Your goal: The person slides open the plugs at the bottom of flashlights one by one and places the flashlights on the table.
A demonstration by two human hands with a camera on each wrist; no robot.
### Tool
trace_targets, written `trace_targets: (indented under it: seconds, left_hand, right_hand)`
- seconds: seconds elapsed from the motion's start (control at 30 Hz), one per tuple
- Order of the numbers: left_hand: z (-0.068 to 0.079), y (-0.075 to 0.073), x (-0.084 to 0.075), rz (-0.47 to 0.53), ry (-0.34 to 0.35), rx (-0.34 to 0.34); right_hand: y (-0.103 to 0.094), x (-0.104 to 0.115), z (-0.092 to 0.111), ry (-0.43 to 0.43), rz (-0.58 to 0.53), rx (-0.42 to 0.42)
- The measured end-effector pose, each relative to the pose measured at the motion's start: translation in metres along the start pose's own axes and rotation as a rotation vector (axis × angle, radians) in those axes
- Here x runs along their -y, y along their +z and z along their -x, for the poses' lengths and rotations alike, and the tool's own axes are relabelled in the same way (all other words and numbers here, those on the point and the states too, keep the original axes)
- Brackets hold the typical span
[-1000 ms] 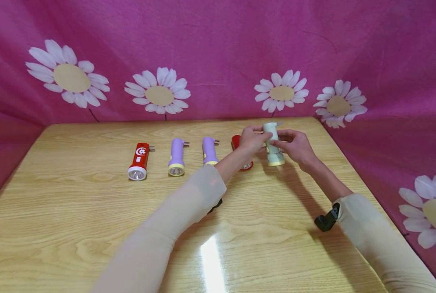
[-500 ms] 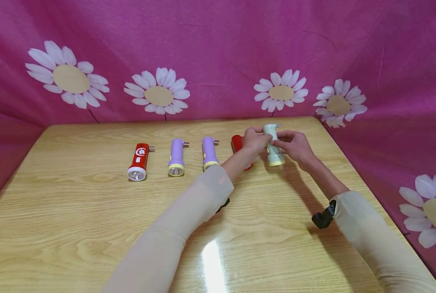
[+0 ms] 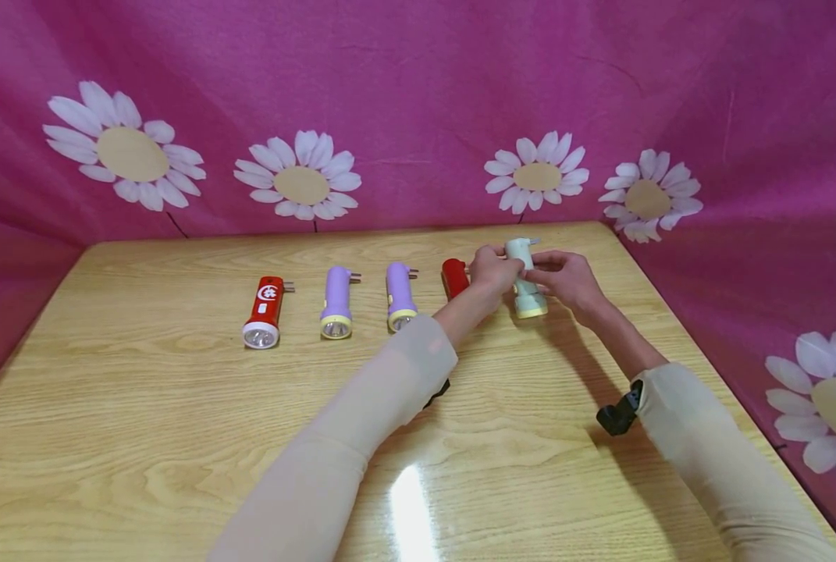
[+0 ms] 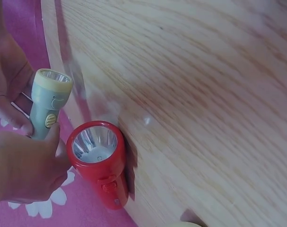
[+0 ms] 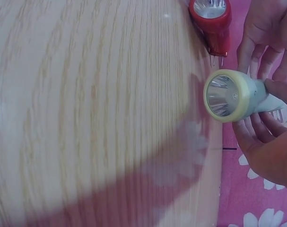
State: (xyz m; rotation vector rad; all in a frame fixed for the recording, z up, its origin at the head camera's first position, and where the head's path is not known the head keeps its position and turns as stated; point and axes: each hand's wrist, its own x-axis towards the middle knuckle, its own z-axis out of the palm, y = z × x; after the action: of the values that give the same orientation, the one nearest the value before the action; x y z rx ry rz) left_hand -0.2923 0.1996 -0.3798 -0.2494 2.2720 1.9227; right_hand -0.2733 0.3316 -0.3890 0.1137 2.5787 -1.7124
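Observation:
A pale green flashlight (image 3: 528, 303) with a cream rim and a plug at its far end is held above the table at the right, lamp end toward me. My left hand (image 3: 495, 273) grips its body from the left. In the left wrist view, the left thumb (image 4: 53, 135) lies at the edge of the striped switch (image 4: 50, 120). From the other side my right hand (image 3: 570, 282) holds the same flashlight between thumb and fingers. Just left of it a red flashlight (image 3: 454, 278) lies on the table, partly hidden by my left forearm in the head view.
Farther left on the wooden table (image 3: 179, 421) lie two purple flashlights, one (image 3: 400, 290) near my left sleeve and another (image 3: 336, 300) beside it. A red and white flashlight (image 3: 265, 308) is leftmost. A pink flowered cloth (image 3: 418, 101) hangs behind the table.
My left hand and forearm have shifted slightly right along the green flashlight. Both hands keep hold of it, and it stays in nearly the same place.

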Motion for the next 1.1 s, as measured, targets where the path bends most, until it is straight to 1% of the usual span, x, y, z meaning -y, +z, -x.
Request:
trace_targets:
  seconds: [0.2,0.3,0.47,0.6,0.73,0.93,1.1]
  left_hand:
    - [-0.001,0.003,0.001,-0.014,-0.012,-0.009]
    - [-0.001,0.004,0.001,-0.015,-0.021,-0.011]
    - [0.0,0.005,0.002,-0.013,-0.038,-0.007]
    - [0.0,0.006,0.002,-0.03,-0.052,-0.008]
    - [0.0,0.006,0.003,-0.05,-0.05,-0.015]
    - [0.001,0.007,0.003,-0.102,-0.028,-0.046]
    - [0.001,0.008,0.003,-0.152,-0.046,-0.052]
  right_hand:
    - [-0.004,-0.003,0.001,0.006,-0.002,0.087]
    - [-0.005,-0.004,0.001,0.016,-0.009,0.107]
    - [-0.006,-0.005,0.001,0.03,0.012,0.109]
    - [-0.006,-0.006,0.001,0.041,0.029,0.107]
    - [-0.005,-0.006,0.0,0.043,0.027,0.11]
    - [-0.002,-0.008,-0.002,0.04,0.031,0.119]
    - [-0.002,-0.011,-0.006,0.058,0.048,0.109]
